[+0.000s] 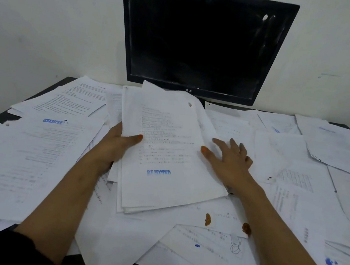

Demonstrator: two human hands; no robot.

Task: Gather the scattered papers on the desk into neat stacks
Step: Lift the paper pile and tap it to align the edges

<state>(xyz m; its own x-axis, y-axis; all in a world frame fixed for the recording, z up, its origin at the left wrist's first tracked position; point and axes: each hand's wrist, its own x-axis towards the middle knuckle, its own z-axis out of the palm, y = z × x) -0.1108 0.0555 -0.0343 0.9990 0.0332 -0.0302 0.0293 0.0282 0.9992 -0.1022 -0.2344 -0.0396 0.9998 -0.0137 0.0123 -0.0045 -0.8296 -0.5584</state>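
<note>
The left hand (pixel 116 145) grips the left edge of a white printed paper stack (pixel 167 153) stamped REJECTED in blue, thumb curled over the top sheet and the other fingers hidden beneath; the forearm reaches up from the lower left, with a dark sleeve at its base. This one stack, several sheets thick, lies tilted at the middle of the dark table (pixel 49 88), resting on loose sheets below it. Left of that grip spread scattered white papers (pixel 35 148), overlapping too much to count, one bearing an upside-down blue stamp. Just right of the stack, the right hand (pixel 230 159) is released, fingers straight and spread, palm down on the loose sheets; its thumb seems to touch the stack's right edge, though blur makes this uncertain. Beyond both hands stands one black flat monitor (pixel 203 41), its screen dark. More white sheets (pixel 308 170) cover the table right of the released hand.
</note>
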